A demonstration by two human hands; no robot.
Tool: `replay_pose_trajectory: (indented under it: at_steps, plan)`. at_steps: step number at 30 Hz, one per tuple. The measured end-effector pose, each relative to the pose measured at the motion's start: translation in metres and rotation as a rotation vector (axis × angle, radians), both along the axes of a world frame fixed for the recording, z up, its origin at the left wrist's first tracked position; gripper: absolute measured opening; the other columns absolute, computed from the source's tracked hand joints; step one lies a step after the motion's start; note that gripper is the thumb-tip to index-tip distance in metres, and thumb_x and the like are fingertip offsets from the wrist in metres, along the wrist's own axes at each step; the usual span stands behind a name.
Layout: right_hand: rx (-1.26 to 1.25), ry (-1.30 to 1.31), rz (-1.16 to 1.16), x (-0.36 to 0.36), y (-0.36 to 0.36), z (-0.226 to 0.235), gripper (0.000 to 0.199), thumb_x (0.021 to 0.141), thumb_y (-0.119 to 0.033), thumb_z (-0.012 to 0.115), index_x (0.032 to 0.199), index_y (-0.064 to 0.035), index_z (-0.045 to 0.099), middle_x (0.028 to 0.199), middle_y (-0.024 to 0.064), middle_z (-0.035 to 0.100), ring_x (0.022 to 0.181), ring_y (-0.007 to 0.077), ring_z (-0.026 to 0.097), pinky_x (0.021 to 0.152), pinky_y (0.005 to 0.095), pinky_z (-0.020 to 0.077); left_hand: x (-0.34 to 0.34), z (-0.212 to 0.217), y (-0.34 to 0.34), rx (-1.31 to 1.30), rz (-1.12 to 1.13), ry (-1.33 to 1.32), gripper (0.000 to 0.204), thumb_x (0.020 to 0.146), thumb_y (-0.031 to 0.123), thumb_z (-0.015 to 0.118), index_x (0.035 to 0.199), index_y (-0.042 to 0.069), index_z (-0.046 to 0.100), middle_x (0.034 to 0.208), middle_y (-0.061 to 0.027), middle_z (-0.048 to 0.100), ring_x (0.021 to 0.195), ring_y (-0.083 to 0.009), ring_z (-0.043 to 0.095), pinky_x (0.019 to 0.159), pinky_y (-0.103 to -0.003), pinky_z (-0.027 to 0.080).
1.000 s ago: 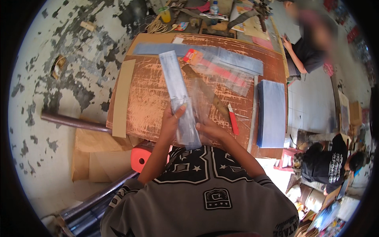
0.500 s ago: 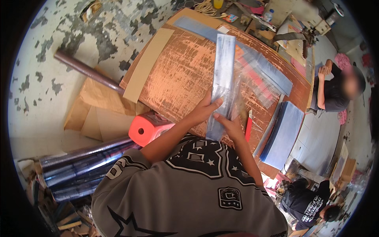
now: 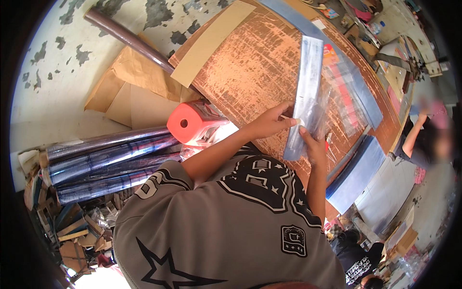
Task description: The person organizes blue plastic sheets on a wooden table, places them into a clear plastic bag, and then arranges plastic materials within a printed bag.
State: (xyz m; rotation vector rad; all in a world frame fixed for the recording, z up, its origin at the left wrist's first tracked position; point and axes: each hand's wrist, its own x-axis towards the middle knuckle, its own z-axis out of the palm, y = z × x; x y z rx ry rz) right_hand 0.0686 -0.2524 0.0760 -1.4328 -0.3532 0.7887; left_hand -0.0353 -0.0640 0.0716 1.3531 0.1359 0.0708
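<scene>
Over the worktable I hold up a long, narrow stack of bluish clear plastic strips (image 3: pixel 309 67), tilted with its upper end away from me. My left hand (image 3: pixel 273 121) is at its left edge, thumb on the front face and fingers curled at the side. My right hand (image 3: pixel 315 147) grips the lower right part, its thumb pressed on the face near my left thumb. Loose clear film stands out along the right side of the stack by my right hand. The right fingers behind the stack are partly hidden.
The scratched brown tabletop (image 3: pixel 240 62) carries a cardboard strip (image 3: pixel 211 43), clear packets with red (image 3: pixel 344 91) and another bluish sheet stack (image 3: pixel 358 173). A red stool (image 3: pixel 185 123) stands left, near shiny plastic rolls (image 3: pixel 110 156). One person (image 3: pixel 418 135) is at right, another (image 3: pixel 356 255) lower right.
My view has turned, so the table sits further right and higher. The left fingers have shifted out to the strips' left edge, a little apart from their earlier wrap. Both hands stay on the stack.
</scene>
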Motion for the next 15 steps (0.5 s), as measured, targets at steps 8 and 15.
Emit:
replay_pose_trajectory:
  at_steps: [8,15]
  plan:
    - [-0.211,0.011,0.019,0.008,0.005,-0.021,0.072,0.089,-0.013,0.076,0.149,0.0027,0.038,0.136,0.0111,0.052,0.118,0.0229,0.056,0.099,0.0324,0.0478,-0.047,-0.007,0.034,0.163,0.417,0.117,0.025,0.102,0.023,0.061,0.110,0.001,0.070,0.090,-0.0049,0.070,0.081,-0.0111,0.064,0.074,-0.026,0.052]
    - [-0.289,0.116,0.053,0.000,0.012,-0.035,0.070,0.088,-0.011,0.076,0.147,0.0035,0.041,0.132,0.0122,0.056,0.116,0.0227,0.058,0.100,0.0331,0.0477,-0.152,-0.077,0.124,-0.009,1.172,0.143,0.030,0.105,0.029,0.058,0.090,0.006,0.068,0.071,0.0025,0.059,0.060,-0.0033,0.048,0.052,-0.021,0.036]
